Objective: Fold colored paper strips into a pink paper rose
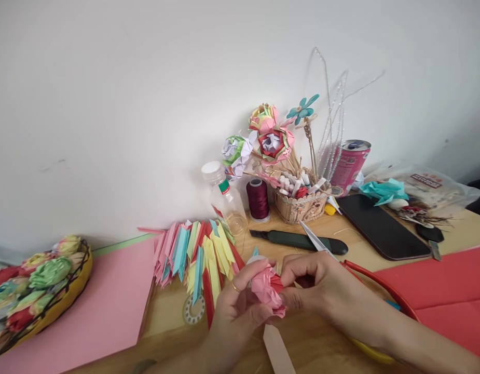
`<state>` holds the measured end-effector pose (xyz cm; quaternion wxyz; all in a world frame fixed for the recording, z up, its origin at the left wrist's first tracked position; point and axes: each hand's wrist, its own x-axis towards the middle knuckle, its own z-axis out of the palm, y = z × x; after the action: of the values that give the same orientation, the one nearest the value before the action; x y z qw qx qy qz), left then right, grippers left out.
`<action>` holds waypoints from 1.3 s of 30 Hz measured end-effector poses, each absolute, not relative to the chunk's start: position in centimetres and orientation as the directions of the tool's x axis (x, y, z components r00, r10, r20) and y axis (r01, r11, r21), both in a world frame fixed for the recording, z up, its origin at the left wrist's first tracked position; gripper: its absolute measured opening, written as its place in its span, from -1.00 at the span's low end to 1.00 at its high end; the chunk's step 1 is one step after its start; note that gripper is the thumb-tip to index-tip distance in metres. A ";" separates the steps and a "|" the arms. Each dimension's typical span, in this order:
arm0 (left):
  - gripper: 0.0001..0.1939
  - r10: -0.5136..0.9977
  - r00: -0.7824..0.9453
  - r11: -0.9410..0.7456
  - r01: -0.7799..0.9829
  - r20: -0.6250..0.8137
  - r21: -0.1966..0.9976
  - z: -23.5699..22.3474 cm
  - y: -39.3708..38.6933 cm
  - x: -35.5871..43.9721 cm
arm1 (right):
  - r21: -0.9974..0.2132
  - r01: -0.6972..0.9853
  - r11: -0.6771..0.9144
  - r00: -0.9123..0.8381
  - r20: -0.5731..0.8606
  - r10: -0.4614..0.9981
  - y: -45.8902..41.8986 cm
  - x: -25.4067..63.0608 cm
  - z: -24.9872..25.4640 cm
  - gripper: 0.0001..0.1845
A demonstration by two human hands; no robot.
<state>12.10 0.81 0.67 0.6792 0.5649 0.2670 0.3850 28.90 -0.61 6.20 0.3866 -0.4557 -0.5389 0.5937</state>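
Note:
Between my two hands, above the front of the table, is a pink and red folded paper flower (266, 287). My left hand (238, 306), with a ring on one finger, has its thumb and fingers wrapped round the flower's left side. The thumb and fingers of my right hand (321, 283) pinch its red part from the right. Just below the flower, a pale pink pointed paper strip (277, 349) points up from the bottom edge. Scissors (315, 240) with red and yellow handles lie partly hidden under my right forearm.
Folded paper strips (196, 249) fan out behind my left hand, near a bottle (224, 200), a thread spool (258, 200) and a utility knife (298, 241). A black phone (383, 226) and red paper (446, 301) lie right; pink paper (107, 306) and a flower basket (74, 280), left.

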 end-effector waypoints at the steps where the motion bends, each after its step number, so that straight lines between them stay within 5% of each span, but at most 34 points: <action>1: -0.55 0.823 0.563 0.066 -0.222 0.073 0.973 0.6 0.8 12.2 | -0.991 0.044 -0.125 -0.280 -0.133 0.951 -0.6 28.8 6.1 -0.83; 8: -0.52 0.882 0.442 -0.052 -0.256 0.164 0.965 0.5 0.9 12.6 | -0.975 0.217 -0.050 -0.210 -0.096 0.973 -1.0 28.5 5.8 -0.86; 14: -0.55 0.943 0.332 0.057 -0.252 0.032 0.966 0.8 0.9 12.5 | -0.808 0.523 0.273 -0.167 0.217 0.962 -1.6 28.8 6.4 -0.78; 27: -0.46 0.722 0.678 0.568 -0.468 -0.138 0.677 0.4 1.2 13.3 | -0.758 0.439 0.482 -0.243 0.417 0.876 -1.4 29.3 5.2 -0.77; 32: -0.46 0.667 0.716 0.630 -0.393 -0.207 0.670 -0.1 1.0 13.5 | -0.773 0.392 0.499 -0.366 0.367 0.855 -1.3 28.5 5.8 -0.71; 35: -0.48 0.640 0.731 0.636 -0.332 -0.236 0.697 0.4 0.9 13.5 | -0.806 0.374 0.458 -0.378 0.318 0.869 -1.5 28.3 5.9 -0.87; 39: -0.66 0.778 0.586 0.518 -0.392 -0.228 0.760 1.3 0.8 13.4 | -0.909 0.254 0.330 -0.341 0.235 0.910 -1.7 28.6 5.9 -0.88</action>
<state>13.42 0.78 1.28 0.8235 0.3386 0.2847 0.3551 28.58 -1.75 5.93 0.4016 -0.4099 -0.7097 0.4086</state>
